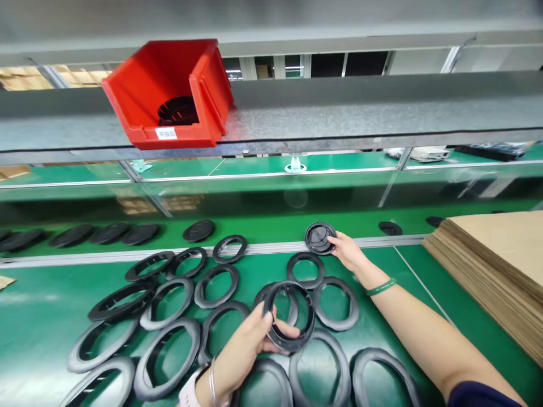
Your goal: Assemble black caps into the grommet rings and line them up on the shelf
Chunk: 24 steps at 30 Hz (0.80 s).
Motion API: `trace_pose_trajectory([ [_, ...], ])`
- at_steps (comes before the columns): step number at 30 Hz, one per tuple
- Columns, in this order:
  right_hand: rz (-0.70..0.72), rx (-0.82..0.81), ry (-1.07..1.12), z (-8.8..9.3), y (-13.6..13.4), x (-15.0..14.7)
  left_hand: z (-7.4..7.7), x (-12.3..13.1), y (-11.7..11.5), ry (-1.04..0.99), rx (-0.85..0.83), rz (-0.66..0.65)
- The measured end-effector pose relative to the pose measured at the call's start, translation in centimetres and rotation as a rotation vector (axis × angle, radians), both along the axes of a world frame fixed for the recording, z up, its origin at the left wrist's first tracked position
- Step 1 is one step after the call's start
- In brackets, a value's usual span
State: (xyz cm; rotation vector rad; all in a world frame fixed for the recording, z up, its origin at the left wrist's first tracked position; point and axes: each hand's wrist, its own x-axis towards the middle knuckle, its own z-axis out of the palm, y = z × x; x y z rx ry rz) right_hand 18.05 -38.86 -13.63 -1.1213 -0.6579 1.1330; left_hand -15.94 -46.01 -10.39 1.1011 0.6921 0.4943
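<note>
My left hand (263, 333) grips a black plastic ring (311, 314), raised and tilted over other rings on the green tabletop. Its thumb lies on the near rim and the fingers pass through the opening. Farther off to the right, my right hand (348, 252) pinches the edge of a round black disc (319, 238), held up near the metal rail at the back of the table. Below that disc lies a black ring (305, 269), with a grey-black ring (336, 303) beside it. Held ring and disc are apart.
Many grey and black rings (167, 359) cover the table's left and middle. More black discs (198, 230) lie on the green strip behind the rail. A red bin (203, 135) with black parts stands on the metal shelf (339, 107). Stacked cardboard sheets (500, 226) fill the right side.
</note>
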Motion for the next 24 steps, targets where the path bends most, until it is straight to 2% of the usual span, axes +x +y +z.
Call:
trace_pose_trajectory([
  [2, 0.023, 0.085, -0.246, 0.3, 1.1, -0.3, -0.9, 0.1, 0.0, 0.015, 0.088, -0.061],
  [4, 0.029, 0.178, -0.584, 0.7, 2.9, -0.4, -1.6, 0.1, 0.2, 0.017, 0.163, -0.077],
  [6, 0.026, 0.225, -0.835, 1.0, 5.2, -0.5, -2.2, 0.2, 0.3, 0.007, 0.174, -0.075],
  [10, 0.087, 0.202, -1.084, 0.2, 8.9, -1.2, -2.6, 0.6, 0.2, -0.025, 0.137, -0.080],
  [13, 0.136, 0.174, -1.234, -1.2, 9.6, -1.2, -2.3, 0.6, 0.2, -0.009, 0.100, -0.045],
  [15, 0.123, 0.172, -1.308, -2.0, 9.1, -0.1, -2.1, 0.4, 0.2, 0.013, 0.092, -0.012],
  [17, 0.044, 0.149, -1.369, -2.4, 7.9, 2.3, -2.0, 0.2, 0.2, 0.035, 0.101, 0.013],
  [20, -0.201, 0.025, -1.428, -2.5, 4.9, 8.0, -2.4, 0.0, 0.4, 0.071, 0.136, 0.020],
  [24, -0.592, -0.233, -1.422, -2.8, 0.4, 16.0, -3.9, 0.1, 0.8, 0.086, 0.147, 0.044],
])
